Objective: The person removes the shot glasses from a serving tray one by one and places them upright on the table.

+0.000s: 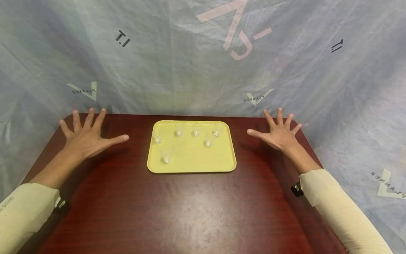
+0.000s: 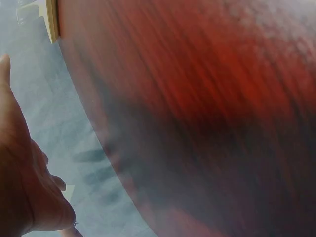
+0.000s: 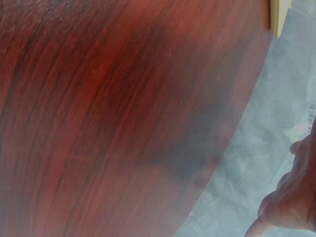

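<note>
Both hands are spread wide above the table, one on each side of a yellow tray (image 1: 190, 165). My left hand (image 1: 87, 137) is left of the tray with fingers fanned and nothing held; its edge shows in the left wrist view (image 2: 29, 182). To the right of the tray, my right hand (image 1: 280, 134) has its fingers splayed, holding nothing. On the tray stand several small clear glass cups, among them a front-left cup (image 1: 166, 156), a left cup (image 1: 157, 137), a back cup (image 1: 179, 129) and a right cup (image 1: 209, 141). Neither hand touches the tray.
The dark red wooden table (image 1: 187, 208) extends in front of the tray. Grey fabric sheeting (image 1: 142, 70) with printed letters hangs behind the table and along both sides. A dark strap piece (image 1: 297, 189) shows at the right sleeve.
</note>
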`<state>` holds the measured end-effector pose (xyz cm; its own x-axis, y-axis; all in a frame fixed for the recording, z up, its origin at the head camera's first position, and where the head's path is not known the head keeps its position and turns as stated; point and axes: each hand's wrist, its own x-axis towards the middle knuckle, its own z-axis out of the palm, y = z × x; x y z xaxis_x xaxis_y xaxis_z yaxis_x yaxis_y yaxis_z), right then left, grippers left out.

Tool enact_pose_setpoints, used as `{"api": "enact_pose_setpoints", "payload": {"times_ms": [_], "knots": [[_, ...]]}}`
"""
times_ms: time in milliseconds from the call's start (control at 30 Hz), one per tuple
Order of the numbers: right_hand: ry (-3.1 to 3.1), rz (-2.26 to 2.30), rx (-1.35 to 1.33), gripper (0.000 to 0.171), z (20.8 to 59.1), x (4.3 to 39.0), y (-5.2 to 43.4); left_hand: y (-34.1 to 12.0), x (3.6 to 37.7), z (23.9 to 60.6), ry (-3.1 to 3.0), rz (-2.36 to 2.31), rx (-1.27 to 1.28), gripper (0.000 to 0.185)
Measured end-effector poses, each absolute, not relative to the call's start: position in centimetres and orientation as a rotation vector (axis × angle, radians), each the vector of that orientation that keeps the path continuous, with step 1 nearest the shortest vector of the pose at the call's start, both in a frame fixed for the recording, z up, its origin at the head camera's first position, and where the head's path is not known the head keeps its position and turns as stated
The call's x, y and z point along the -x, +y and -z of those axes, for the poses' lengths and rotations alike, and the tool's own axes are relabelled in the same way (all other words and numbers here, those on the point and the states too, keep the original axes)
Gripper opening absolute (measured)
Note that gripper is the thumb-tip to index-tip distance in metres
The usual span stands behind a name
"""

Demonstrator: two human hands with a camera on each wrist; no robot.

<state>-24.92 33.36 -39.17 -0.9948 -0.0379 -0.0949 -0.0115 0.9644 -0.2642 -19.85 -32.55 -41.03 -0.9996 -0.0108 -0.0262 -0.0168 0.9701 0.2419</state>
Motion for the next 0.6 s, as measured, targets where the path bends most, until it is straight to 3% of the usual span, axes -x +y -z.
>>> {"api": "enact_pose_setpoints", "payload": {"times_ms": [600], "knots": [[3.001, 0.426, 0.068, 0.122, 39.7, 25.1, 33.0, -30.7, 19.3, 42.4, 3.050, -0.388, -0.006, 0.140]]}}
